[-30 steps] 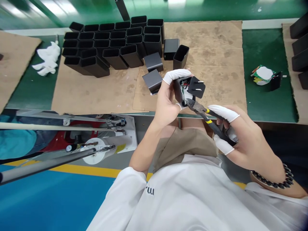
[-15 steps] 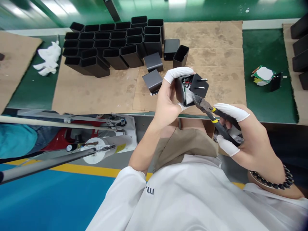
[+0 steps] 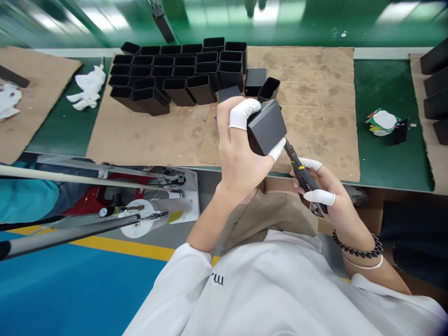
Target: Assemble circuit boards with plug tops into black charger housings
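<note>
My left hand [image 3: 241,140], with white finger cots on its thumb and a finger, grips a black power adapter housing [image 3: 269,126] above the cardboard. The closed outer side of the housing faces me, so its open end and the plug plate are hidden. In my right hand [image 3: 324,191] is a pair of pliers [image 3: 304,175] with black handles and yellow bands. The pliers' jaws point up toward the lower right edge of the housing; whether they touch it I cannot tell. Behind my left hand lies a dark housing [image 3: 229,93], partly covered.
Several open black housings [image 3: 182,88] stand in rows on the cardboard sheet [image 3: 315,93]. A green circuit board with a white disc [image 3: 384,120] lies on the green bench [image 3: 388,158]. White gloves [image 3: 89,86] lie at left; a metal bar [image 3: 77,235] crosses below the bench.
My left hand has rolled the housing over, turning its open end and plug plate out of sight. The pliers have come away from inside it, their handles drawn together, and my right hand is lower.
</note>
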### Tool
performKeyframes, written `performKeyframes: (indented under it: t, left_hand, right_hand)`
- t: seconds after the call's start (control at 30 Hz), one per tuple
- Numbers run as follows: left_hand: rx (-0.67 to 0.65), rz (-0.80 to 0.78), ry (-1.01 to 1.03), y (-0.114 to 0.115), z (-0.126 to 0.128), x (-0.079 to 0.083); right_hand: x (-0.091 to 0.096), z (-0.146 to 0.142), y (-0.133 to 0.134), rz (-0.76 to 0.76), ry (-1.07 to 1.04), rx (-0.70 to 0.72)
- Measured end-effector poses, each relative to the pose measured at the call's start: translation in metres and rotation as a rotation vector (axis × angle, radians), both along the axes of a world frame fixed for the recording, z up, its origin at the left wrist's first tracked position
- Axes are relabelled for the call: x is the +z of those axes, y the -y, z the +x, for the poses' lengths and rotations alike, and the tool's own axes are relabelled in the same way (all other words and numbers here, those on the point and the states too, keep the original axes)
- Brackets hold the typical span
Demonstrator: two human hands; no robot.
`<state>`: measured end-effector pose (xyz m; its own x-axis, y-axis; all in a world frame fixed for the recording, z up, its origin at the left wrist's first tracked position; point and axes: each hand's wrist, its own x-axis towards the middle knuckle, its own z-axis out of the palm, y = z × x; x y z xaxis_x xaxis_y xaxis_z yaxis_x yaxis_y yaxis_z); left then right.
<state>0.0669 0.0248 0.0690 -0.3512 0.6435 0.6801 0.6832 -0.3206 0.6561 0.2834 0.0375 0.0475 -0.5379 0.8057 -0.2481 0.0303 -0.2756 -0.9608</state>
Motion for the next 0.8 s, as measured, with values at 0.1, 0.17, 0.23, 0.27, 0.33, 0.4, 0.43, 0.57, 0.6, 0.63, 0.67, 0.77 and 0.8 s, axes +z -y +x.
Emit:
performKeyframes:
  t: [0.1, 0.17, 0.23, 0.27, 0.33, 0.4, 0.43, 0.57, 0.6, 0.63, 0.67, 0.77, 0.8]
  left_hand:
    - [0.011, 0.016, -0.019, -0.001, 0.0, -0.003]
    - [-0.041, -0.017, 0.046, 0.001, 0.002, -0.004]
    - [-0.082, -0.075, 0.125, 0.003, 0.004, -0.004]
    - [-0.094, -0.105, 0.156, 0.004, 0.005, -0.003]
    - [-0.103, -0.14, 0.184, 0.006, 0.006, -0.002]
    - [-0.105, -0.119, 0.167, 0.006, 0.005, -0.002]
    - [-0.103, -0.094, 0.149, 0.006, 0.005, -0.002]
    - [-0.079, -0.067, 0.145, 0.005, 0.002, -0.002]
    - [-0.077, -0.085, 0.16, 0.005, 0.001, -0.001]
    - [-0.077, -0.097, 0.17, 0.005, 0.001, 0.0]
    - [-0.075, -0.098, 0.169, 0.006, 0.001, 0.001]
    - [-0.038, -0.073, 0.089, 0.008, 0.001, 0.005]
    - [-0.021, -0.074, 0.058, 0.009, 0.001, 0.007]
  right_hand:
    - [-0.001, 0.001, 0.002, -0.014, -0.002, -0.009]
    - [0.0, 0.002, 0.002, -0.025, 0.008, -0.011]
    - [0.0, 0.003, 0.001, -0.03, 0.023, -0.007]
    - [0.001, 0.003, 0.001, -0.023, 0.03, -0.002]
    - [0.002, 0.003, 0.0, -0.001, 0.043, 0.01]
    - [0.002, 0.003, 0.0, 0.014, 0.053, 0.017]
    - [0.003, 0.003, 0.0, 0.015, 0.055, 0.016]
    - [0.002, 0.003, 0.001, -0.004, 0.046, -0.002]
    - [0.001, 0.003, 0.001, -0.007, 0.042, -0.006]
    - [0.0, 0.003, 0.001, -0.007, 0.041, -0.008]
    - [-0.001, 0.004, 0.001, -0.003, 0.042, -0.006]
    - [-0.001, 0.005, 0.001, 0.01, 0.064, 0.016]
    - [-0.001, 0.005, 0.001, 0.007, 0.073, 0.022]
